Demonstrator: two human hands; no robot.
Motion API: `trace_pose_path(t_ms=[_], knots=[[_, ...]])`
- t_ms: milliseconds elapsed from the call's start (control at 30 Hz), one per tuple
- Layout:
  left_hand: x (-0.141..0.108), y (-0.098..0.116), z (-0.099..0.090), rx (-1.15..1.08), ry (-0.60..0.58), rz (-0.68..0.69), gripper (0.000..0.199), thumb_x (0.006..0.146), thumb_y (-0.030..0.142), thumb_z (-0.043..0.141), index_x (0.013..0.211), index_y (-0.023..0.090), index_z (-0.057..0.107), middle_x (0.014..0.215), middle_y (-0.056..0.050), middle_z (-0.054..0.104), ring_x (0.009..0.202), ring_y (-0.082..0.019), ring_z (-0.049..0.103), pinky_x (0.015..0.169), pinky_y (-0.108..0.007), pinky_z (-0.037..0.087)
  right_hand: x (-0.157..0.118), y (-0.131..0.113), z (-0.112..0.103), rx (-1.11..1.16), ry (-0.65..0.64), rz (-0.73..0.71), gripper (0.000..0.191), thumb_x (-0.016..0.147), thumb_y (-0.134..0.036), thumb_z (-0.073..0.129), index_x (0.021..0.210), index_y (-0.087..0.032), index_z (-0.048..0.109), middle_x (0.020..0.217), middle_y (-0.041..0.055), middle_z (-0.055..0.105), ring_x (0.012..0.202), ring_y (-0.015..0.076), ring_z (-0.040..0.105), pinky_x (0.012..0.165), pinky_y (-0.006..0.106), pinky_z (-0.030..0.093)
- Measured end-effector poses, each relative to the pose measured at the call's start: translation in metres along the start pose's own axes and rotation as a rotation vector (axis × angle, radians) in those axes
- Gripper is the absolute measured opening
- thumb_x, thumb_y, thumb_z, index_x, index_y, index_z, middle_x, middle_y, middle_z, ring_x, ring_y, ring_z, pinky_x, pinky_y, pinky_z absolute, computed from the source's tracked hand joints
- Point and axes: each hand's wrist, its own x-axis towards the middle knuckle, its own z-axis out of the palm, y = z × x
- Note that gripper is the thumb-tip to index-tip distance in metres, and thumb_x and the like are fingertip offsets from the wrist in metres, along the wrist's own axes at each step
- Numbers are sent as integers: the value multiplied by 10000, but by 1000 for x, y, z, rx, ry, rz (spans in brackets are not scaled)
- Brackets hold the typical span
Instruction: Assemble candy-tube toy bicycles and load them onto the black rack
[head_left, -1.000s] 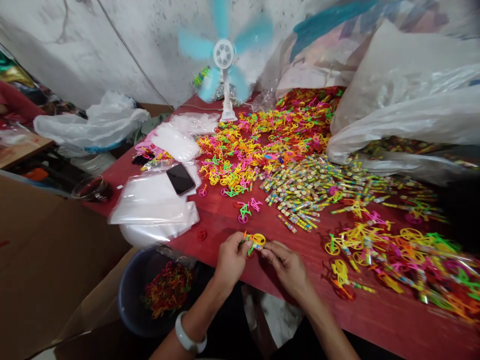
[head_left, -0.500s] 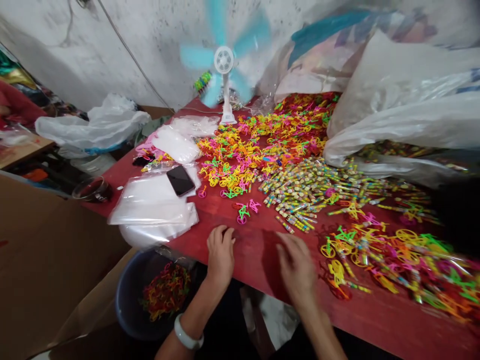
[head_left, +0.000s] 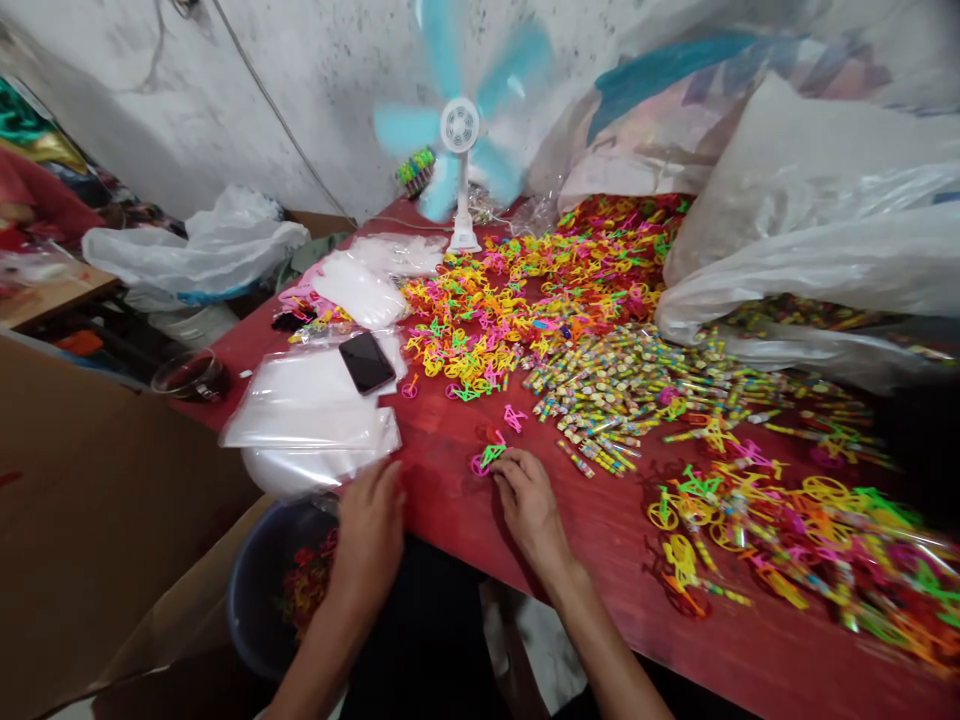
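Observation:
My right hand point(head_left: 529, 508) is closed, its fingertips on a small green toy bicycle point(head_left: 492, 456) with a magenta wheel, at the red tabletop. Just beyond it lies a pink toy bicycle frame point(head_left: 514, 418). My left hand point(head_left: 371, 530), somewhat blurred, is at the table's front edge beside a stack of clear plastic bags point(head_left: 307, 432). Its fingertips are near the bags' right corner; whether they grip anything is unclear. A black phone point(head_left: 366, 361) rests on the bags.
Colourful toy bicycles point(head_left: 465, 340) and small patterned tubes point(head_left: 600, 390) lie heaped across the table point(head_left: 442, 500). More mixed pieces point(head_left: 795, 540) lie at right, below a large plastic sack point(head_left: 780, 210). A fan point(head_left: 460, 125) spins behind. A blue tub point(head_left: 244, 590) stands below left, near cardboard.
My left hand has moved left from the table's middle to the bags' corner. My right hand has moved left and closed its fingers at the green toy bicycle.

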Motion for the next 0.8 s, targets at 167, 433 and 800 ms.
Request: trace_pose_path(t_ms=[167, 433, 800], knots=[[38, 75, 49, -240, -77, 71, 338, 865, 283, 578, 1181, 183, 511, 1176, -124, 566, 1120, -261, 513, 960, -425, 427, -2, 21, -31, -241, 123, 83, 242, 928, -172, 399, 994, -181, 631, 916, 98, 573, 872, 229, 525, 787, 380, 460], [55, 90, 54, -297, -220, -43, 214, 777, 106, 606, 975, 175, 564, 957, -77, 611, 951, -228, 575, 850, -364, 450, -8, 42, -56, -366, 110, 113, 196, 917, -313, 486, 884, -189, 634, 861, 78, 515, 807, 226, 505, 708, 359, 461], [40, 79, 50, -1140, -352, -512, 226, 687, 356, 658, 756, 141, 655, 747, -48, 680, 684, -162, 615, 662, -279, 474, -31, 31, -63, -248, 100, 218, 161, 922, -274, 452, 925, -203, 597, 867, 82, 618, 835, 246, 569, 769, 404, 462]])
